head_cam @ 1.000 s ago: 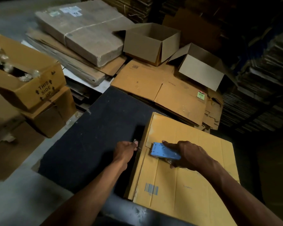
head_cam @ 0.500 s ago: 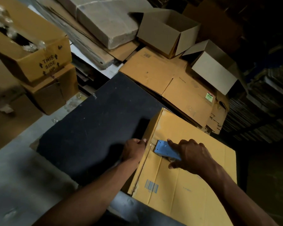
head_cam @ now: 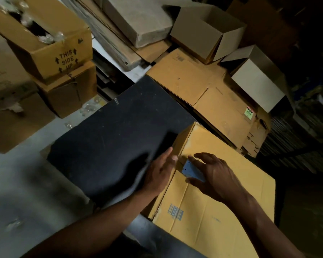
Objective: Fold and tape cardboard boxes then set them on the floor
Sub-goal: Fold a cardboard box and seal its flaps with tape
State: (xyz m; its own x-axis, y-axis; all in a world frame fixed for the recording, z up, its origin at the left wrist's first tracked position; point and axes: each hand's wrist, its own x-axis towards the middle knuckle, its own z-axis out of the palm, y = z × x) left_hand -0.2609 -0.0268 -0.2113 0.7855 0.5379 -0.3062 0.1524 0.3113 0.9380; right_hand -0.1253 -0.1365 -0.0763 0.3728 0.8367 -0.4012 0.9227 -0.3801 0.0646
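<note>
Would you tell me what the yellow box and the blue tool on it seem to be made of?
Yellow box: matte corrugated cardboard, judging by creases and printed barcode. Blue tool: smooth, faintly glossy, probably painted metal or plastic; too dim to tell.

surface: black mat [head_cam: 108,146] | on its right end: yellow cardboard box [head_cam: 222,211], barcode up | left of mat: grey floor [head_cam: 17,183] | beyond mat: flattened cartons [head_cam: 203,86], stacked boxes
</note>
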